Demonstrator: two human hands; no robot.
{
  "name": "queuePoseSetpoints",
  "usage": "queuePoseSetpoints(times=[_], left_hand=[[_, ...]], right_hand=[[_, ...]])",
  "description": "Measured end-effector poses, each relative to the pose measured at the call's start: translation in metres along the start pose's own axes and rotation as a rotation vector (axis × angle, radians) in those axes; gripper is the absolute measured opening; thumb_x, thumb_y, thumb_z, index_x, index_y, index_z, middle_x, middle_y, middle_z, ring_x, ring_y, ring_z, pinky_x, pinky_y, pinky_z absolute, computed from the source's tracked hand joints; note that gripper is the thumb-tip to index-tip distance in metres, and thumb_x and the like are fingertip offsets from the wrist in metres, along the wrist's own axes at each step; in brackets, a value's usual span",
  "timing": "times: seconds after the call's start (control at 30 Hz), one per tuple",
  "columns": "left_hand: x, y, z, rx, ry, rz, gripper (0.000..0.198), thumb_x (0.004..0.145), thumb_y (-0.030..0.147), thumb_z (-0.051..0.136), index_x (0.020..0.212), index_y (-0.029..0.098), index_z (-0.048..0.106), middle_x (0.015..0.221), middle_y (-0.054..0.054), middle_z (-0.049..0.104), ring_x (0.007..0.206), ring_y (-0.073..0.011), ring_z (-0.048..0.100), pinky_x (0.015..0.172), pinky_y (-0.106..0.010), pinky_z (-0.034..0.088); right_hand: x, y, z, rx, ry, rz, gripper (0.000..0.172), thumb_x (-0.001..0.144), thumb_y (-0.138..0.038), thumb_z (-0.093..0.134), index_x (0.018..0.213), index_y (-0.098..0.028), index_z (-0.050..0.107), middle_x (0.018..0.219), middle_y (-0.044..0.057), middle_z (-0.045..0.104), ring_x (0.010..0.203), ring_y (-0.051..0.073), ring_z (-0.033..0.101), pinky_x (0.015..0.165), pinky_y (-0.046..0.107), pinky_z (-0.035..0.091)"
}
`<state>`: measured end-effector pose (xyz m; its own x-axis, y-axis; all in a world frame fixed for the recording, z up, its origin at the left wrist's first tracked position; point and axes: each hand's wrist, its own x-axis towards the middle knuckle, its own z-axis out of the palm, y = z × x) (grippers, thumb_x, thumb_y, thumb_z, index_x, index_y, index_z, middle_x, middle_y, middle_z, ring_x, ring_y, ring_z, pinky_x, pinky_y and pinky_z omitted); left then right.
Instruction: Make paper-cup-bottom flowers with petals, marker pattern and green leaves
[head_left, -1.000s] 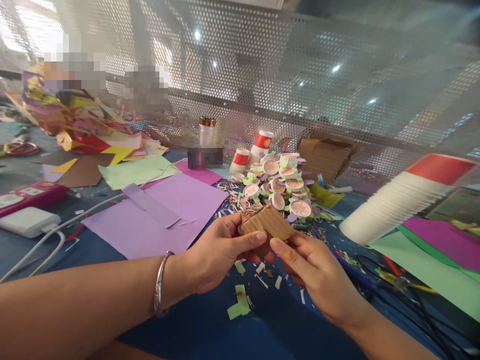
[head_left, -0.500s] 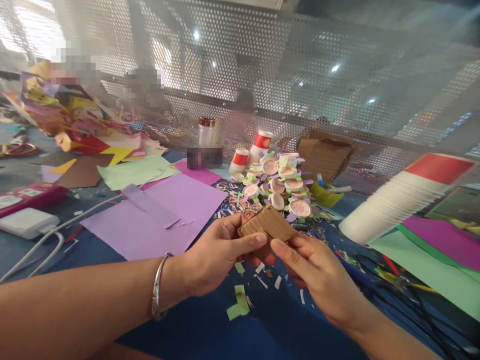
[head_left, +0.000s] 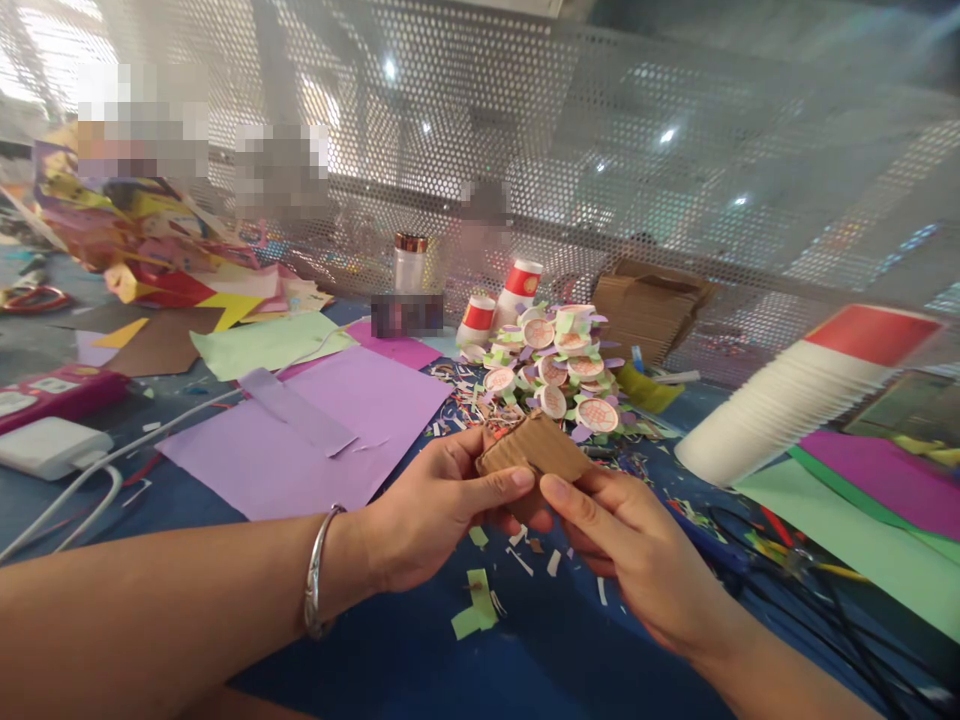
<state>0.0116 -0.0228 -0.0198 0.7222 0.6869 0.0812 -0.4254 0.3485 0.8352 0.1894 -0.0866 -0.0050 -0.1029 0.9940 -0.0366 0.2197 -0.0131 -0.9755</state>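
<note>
A small piece of brown corrugated cardboard (head_left: pixel 541 448) is held between both hands above the blue table (head_left: pixel 420 650). My left hand (head_left: pixel 442 505) pinches its left side, thumb on top and fingers underneath. On the right edge, my right hand (head_left: pixel 630 540) grips with thumb and fingers, the two thumbs almost meeting. Part of the cardboard is hidden by the fingers. Just beyond stands a heap of round pieces (head_left: pixel 555 370) with printed faces and green and purple paper tabs. Green paper scraps (head_left: pixel 476 605) lie below the hands.
Purple paper (head_left: pixel 315 430) lies at left, near a white cable (head_left: pixel 112 480) and white adapter (head_left: pixel 54 445). A leaning stack of paper cups (head_left: pixel 802 400) stands at right, with black cords (head_left: pixel 817 600) nearer. Behind are folded cardboard (head_left: pixel 645 310), a jar (head_left: pixel 409 265) and a perforated screen (head_left: pixel 540 120).
Both hands keep the same grip on the cardboard. The surroundings have shifted very slightly left in view.
</note>
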Motion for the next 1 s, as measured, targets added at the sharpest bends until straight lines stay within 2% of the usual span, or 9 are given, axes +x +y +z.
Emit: queuePoseSetpoints(times=[0.2,0.4,0.7,1.0], left_hand=[[-0.001,-0.003,0.0,0.017,-0.012,-0.009,0.027,0.084,0.031,0.08,0.096,0.013,0.063,0.081,-0.004,0.072,0.071,-0.0107,0.07,0.06,-0.019,0.043],[-0.001,0.002,0.002,0.006,0.014,-0.024,0.027,0.084,0.029,0.081,0.094,0.014,0.061,0.081,-0.004,0.073,0.072,-0.0116,0.071,0.061,-0.019,0.044],[-0.001,0.007,0.004,0.009,0.016,-0.014,0.022,0.089,0.03,0.075,0.097,0.013,0.063,0.079,-0.005,0.073,0.07,-0.0113,0.07,0.06,-0.018,0.047],[0.002,0.005,0.0,-0.041,0.048,-0.023,0.021,0.087,0.027,0.077,0.092,0.013,0.063,0.08,-0.004,0.071,0.068,-0.0113,0.071,0.059,-0.017,0.047]], right_hand=[[-0.001,-0.002,-0.001,-0.009,-0.038,-0.021,0.046,0.096,-0.06,0.061,0.086,-0.015,0.066,0.063,-0.003,0.043,0.049,0.006,0.025,0.04,0.02,0.014],[0.001,-0.001,-0.002,-0.005,0.001,-0.005,0.046,0.095,-0.06,0.061,0.084,-0.015,0.065,0.056,-0.008,0.029,0.047,0.005,0.015,0.039,0.02,0.011],[-0.001,-0.004,-0.005,0.031,-0.008,-0.004,0.045,0.095,-0.06,0.062,0.083,-0.017,0.061,0.056,-0.009,0.021,0.047,0.006,0.014,0.038,0.019,0.011],[0.0,-0.006,-0.004,0.056,-0.016,0.019,0.045,0.094,-0.061,0.063,0.087,-0.017,0.061,0.057,-0.01,0.02,0.048,0.006,0.013,0.039,0.02,0.009]])
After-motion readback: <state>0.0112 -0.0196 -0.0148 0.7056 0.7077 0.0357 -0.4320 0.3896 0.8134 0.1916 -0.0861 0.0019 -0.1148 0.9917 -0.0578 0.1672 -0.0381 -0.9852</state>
